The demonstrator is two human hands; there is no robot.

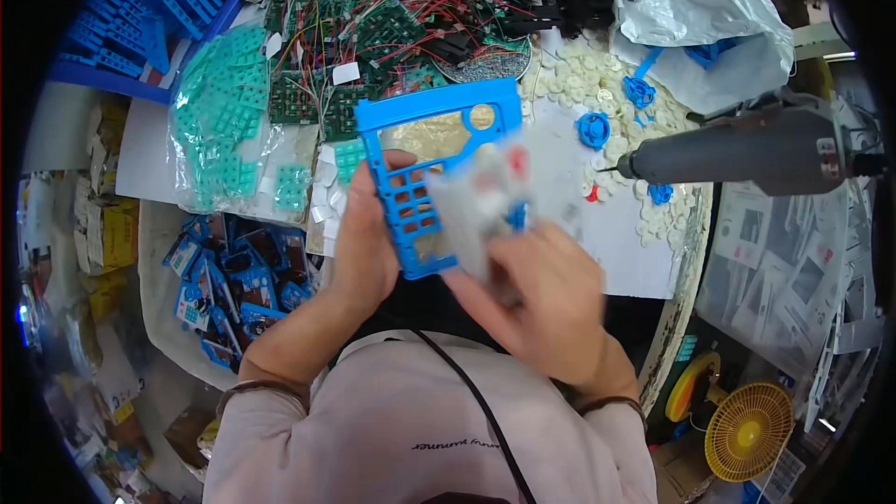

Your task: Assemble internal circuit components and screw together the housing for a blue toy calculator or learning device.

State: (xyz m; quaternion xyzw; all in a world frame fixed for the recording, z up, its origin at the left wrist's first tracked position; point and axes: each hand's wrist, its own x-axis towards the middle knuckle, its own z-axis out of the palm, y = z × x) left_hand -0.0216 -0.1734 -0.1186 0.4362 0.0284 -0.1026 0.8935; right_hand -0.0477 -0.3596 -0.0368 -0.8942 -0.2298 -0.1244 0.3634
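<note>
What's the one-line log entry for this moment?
left hand: holding blue frame | right hand: gripping white item, blurred | driver: unheld, right

Dark lettering point(457, 445) marks the shirt point(373, 401) and white bag point(714, 23).

Pale-rimmed worktable point(685, 303) — yellow fan point(749, 432) lower right.

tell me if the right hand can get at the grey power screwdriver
Probably yes: the right hand has a seemingly clear way to the grey power screwdriver, though a blurred whitish piece appears to occupy its grip.
</note>
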